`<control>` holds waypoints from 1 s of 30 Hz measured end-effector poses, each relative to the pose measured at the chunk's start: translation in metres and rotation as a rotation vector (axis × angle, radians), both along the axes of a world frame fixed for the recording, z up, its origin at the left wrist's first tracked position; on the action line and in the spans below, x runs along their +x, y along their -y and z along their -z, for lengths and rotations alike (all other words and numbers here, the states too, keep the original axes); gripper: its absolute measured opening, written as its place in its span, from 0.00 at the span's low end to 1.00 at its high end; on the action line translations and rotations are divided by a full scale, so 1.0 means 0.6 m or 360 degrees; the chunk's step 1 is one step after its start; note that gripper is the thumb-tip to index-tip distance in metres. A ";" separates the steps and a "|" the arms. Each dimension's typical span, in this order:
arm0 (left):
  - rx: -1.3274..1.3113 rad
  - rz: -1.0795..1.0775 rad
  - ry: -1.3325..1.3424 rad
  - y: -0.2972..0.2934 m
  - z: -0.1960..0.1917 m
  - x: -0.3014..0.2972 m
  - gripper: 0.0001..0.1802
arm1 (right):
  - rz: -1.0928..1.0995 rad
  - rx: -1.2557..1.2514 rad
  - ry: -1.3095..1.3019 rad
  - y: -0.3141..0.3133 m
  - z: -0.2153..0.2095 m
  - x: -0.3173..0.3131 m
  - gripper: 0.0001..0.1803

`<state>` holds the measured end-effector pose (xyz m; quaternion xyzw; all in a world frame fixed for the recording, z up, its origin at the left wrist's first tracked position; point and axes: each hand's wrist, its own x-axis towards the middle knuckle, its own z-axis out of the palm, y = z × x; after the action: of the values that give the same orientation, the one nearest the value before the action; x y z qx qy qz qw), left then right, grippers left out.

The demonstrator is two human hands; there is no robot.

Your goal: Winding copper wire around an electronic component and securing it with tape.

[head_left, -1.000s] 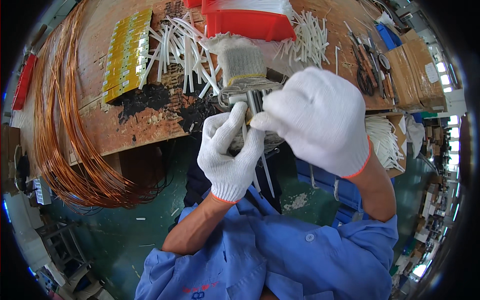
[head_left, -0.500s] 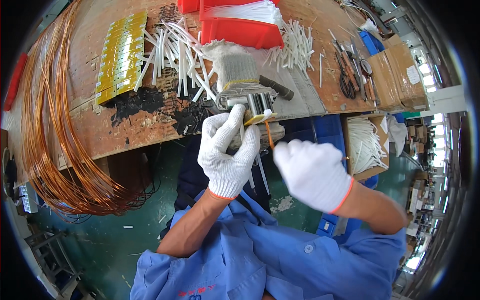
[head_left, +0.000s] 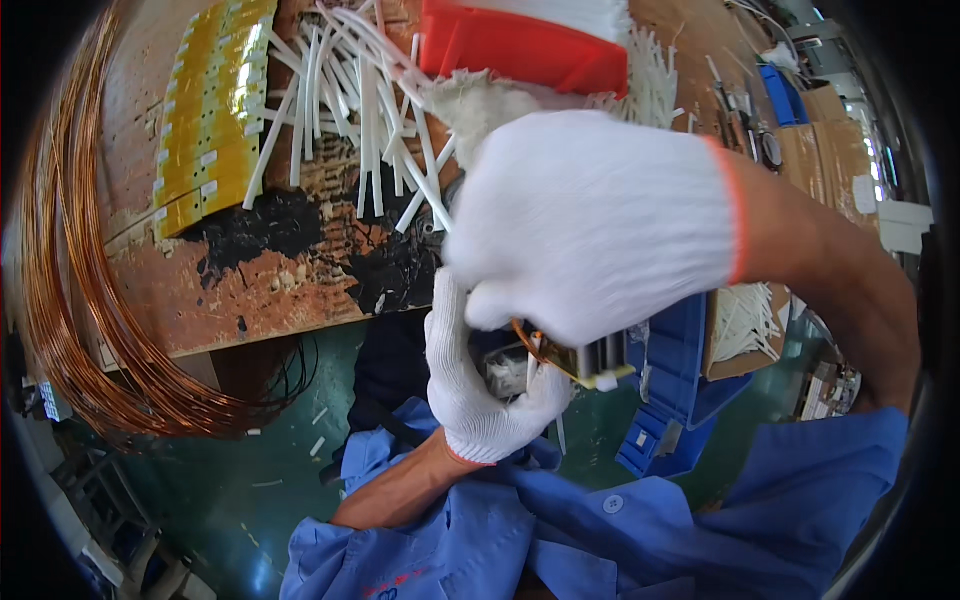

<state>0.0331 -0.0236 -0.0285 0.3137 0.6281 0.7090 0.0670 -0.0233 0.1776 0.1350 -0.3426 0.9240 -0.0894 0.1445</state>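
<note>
Both my hands wear white knit gloves. My left hand point(head_left: 480, 395) grips a small metal part point(head_left: 590, 362) with copper wire and a yellow strip, held below the workbench edge in front of my body. My right hand point(head_left: 590, 225) is closed over the top of the same part, fingers pinching at the copper wire where it comes out. Most of the part is hidden behind the right glove.
A worn wooden workbench point(head_left: 250, 280) holds loose white sleeves point(head_left: 350, 110), yellow strips point(head_left: 205, 120), a red tray point(head_left: 520, 45) and hand tools at the far right. Large copper wire coils point(head_left: 70, 330) hang at the left. A blue bin point(head_left: 675, 400) and a cardboard box of white sleeves point(head_left: 745, 320) stand at the right.
My right hand, away and lower right half a second ago, has come back over the part and closed on it. The part now sits lower and nearer my body.
</note>
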 end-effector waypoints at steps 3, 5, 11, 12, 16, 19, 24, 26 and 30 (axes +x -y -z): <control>0.0055 -0.0003 -0.0112 0.002 0.002 -0.010 0.59 | 0.0542 -0.0467 0.0149 -0.048 0.008 0.043 0.06; 0.0125 0.0037 -0.0038 0.005 0.008 -0.008 0.55 | 0.1062 -0.0607 0.0370 -0.048 -0.005 0.092 0.07; 0.0034 0.0046 -0.0259 -0.008 -0.029 -0.018 0.31 | 0.1654 -0.0563 -0.0260 0.016 0.019 0.268 0.06; -0.0007 0.0121 -0.0258 -0.002 -0.023 -0.014 0.28 | 0.1351 -0.0343 -0.0539 0.033 0.026 0.296 0.03; 0.0049 0.0140 -0.0289 -0.011 -0.023 -0.019 0.27 | 0.1297 0.0429 -0.0365 0.142 0.002 0.345 0.06; 0.0075 0.0122 -0.0311 -0.011 -0.025 -0.024 0.29 | 0.1118 0.0675 -0.0344 0.212 -0.036 0.290 0.07; 0.0059 0.0137 -0.0102 0.004 0.003 -0.008 0.36 | 0.0808 0.0348 -0.0301 0.209 -0.068 0.132 0.07; -0.0026 0.0160 -0.0042 -0.002 0.001 0.010 0.42 | 0.0536 0.0406 -0.0121 0.124 -0.051 0.063 0.09; -0.0008 -0.0139 -0.0071 -0.007 -0.017 -0.011 0.45 | 0.0959 0.0026 0.0455 -0.002 -0.044 0.034 0.12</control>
<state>0.0265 -0.0196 -0.0181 0.3016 0.6443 0.7024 0.0226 -0.0030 0.1785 0.1613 -0.0368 0.9548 -0.1680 0.2424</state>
